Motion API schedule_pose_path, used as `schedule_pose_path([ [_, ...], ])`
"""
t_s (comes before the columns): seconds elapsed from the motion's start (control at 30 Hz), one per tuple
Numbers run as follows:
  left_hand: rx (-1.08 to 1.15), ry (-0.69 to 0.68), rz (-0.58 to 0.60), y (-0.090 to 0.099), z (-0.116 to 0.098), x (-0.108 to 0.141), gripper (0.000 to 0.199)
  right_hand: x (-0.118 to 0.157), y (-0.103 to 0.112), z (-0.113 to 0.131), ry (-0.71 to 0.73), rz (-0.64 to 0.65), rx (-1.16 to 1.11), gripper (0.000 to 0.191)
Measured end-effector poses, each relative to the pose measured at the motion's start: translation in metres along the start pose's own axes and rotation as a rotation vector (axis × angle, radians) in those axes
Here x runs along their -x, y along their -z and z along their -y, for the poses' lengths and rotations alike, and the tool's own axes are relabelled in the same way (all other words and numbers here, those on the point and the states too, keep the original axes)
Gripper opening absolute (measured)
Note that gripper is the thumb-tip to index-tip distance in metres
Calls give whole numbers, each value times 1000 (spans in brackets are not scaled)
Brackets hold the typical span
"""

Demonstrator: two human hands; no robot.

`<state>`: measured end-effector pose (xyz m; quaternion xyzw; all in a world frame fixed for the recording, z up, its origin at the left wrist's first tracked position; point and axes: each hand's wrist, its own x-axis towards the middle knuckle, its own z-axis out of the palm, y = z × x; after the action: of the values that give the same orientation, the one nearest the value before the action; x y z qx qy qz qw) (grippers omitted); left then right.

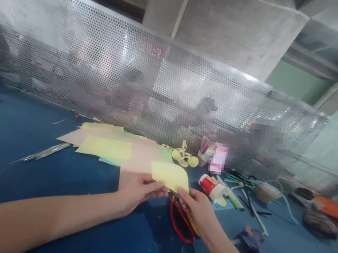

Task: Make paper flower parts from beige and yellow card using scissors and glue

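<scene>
A small sheet of yellow paper (170, 176) is held up between my two hands, its right side curving downward. My left hand (139, 191) pinches its lower left edge between thumb and fingers. At the lower right corner, my right hand (197, 204) grips the same sheet, closed on it. Red-handled scissors (178, 224) lie on the table just below the hands; their blades are hidden. Behind the held sheet spread pink paper (143, 154) and another yellow sheet (106, 147) on the blue table (78, 231).
A red-and-white bottle (211, 187) lies to the right, near several coloured strips (234, 196). Yellow flower-like pieces (185, 159) and a pink-screened phone (218, 158) stand by the perforated metal screen (103, 58). Thin metal rods (42, 152) lie at left, a small basket (268, 191) at right.
</scene>
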<state>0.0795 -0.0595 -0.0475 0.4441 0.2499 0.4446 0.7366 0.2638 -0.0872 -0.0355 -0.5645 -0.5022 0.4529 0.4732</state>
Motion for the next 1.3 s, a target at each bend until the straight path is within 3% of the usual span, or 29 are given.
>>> schedule_pose_path([
  [0.23,28,-25,-24,2,0,-4,21,-1,6,3,55,144,12,30],
  [0.87,-63,24,27,3,3,-3,28,-2,12,5,17,25,142,39],
  [1.13,12,29,-25,2,1,-2,27,1,6,8,43,89,-54,32],
  [1.3,-24,6,2,2,-2,-1,30,1,6,5,74,97,-82,28],
])
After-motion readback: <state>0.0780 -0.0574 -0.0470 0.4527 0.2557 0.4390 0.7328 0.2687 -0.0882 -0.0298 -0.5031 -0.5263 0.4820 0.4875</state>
